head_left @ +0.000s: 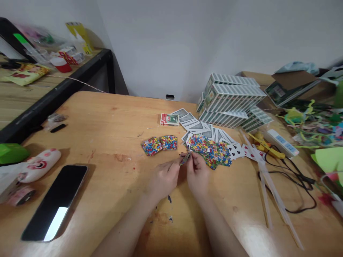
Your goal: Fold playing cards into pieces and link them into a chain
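Note:
My left hand (166,176) and my right hand (197,173) meet at the middle of the table, both closed on a small patterned card piece (184,158) between their fingertips. Just beyond them, to the left, lie two colourful patterned pieces (160,144). A larger spread of the same colourful pieces (210,149) lies beyond my right hand, partly over playing cards. Face-down grey-backed cards (197,125) fan out behind it, and face-up cards (235,150) show at its right. A red and green card box (169,119) lies flat behind the pieces.
Stacked card boxes (232,100) stand at the back right. Right of the cards are a yellow glue gun (268,148), clear sticks (273,185), a power strip (282,142) and black cable. A phone (56,203) and a white painted object (40,165) lie left.

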Demonstrator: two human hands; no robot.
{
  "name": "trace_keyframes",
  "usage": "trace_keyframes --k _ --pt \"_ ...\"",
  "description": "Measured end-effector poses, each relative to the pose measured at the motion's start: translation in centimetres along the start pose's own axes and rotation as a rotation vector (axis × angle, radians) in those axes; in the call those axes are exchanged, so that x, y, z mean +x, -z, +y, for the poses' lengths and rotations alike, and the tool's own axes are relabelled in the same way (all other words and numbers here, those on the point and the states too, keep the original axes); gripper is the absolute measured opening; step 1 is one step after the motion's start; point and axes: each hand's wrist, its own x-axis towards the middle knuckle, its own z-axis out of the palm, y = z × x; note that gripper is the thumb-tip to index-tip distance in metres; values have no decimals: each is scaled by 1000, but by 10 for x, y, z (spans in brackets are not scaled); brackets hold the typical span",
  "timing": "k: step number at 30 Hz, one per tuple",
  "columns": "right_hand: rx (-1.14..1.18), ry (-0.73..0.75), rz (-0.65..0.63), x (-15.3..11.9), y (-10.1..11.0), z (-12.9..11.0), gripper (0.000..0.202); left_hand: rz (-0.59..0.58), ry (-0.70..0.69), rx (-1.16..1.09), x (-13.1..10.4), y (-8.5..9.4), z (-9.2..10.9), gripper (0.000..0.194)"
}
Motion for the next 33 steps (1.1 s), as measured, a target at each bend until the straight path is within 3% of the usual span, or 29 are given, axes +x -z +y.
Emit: trace_keyframes --k 7,13,19,23,27,33 --pt "31 -12 -50 5 3 3 28 8 97 -2 0 -4 -1 24" --pt "-46 -12 -54 4 5 -1 24 -30 92 -10 -2 -6 -1 27" --pt "-282 103 81 -3 5 -9 25 -47 10 -55 -1 -4 -1 31" --pt "-311 47 134 -8 2 -8 25 -54 -25 -31 -2 -4 1 31" --pt "-50 -36 58 -4 -2 -2 26 -3 59 -51 -2 -6 2 31" --pt "167 -54 -202 7 -2 -2 21 57 365 -153 3 -5 1 20"
